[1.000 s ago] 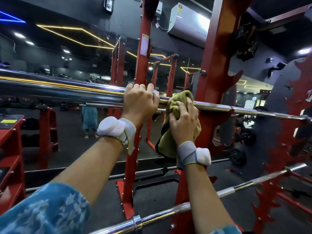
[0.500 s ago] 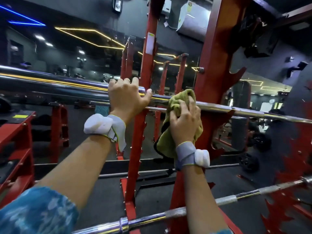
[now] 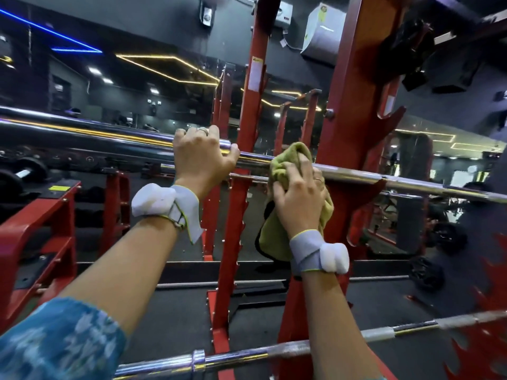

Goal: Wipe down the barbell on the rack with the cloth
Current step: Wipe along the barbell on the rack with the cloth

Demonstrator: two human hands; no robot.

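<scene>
Two barbells, upper bar (image 3: 411,184) and lower bar (image 3: 247,355); one cloth (image 3: 277,167); two hands, left hand (image 3: 200,158) and right hand (image 3: 299,200).

The barbell (image 3: 411,185) ran off both side edges, one stretch buried under the green cloth (image 3: 285,163) and the right hand (image 3: 299,198) gripping it, while the fingertips of the left hand (image 3: 200,160) curled out of sight behind the bar and the sticker (image 3: 255,75) on the red upright (image 3: 233,220) was too small to read.
</scene>
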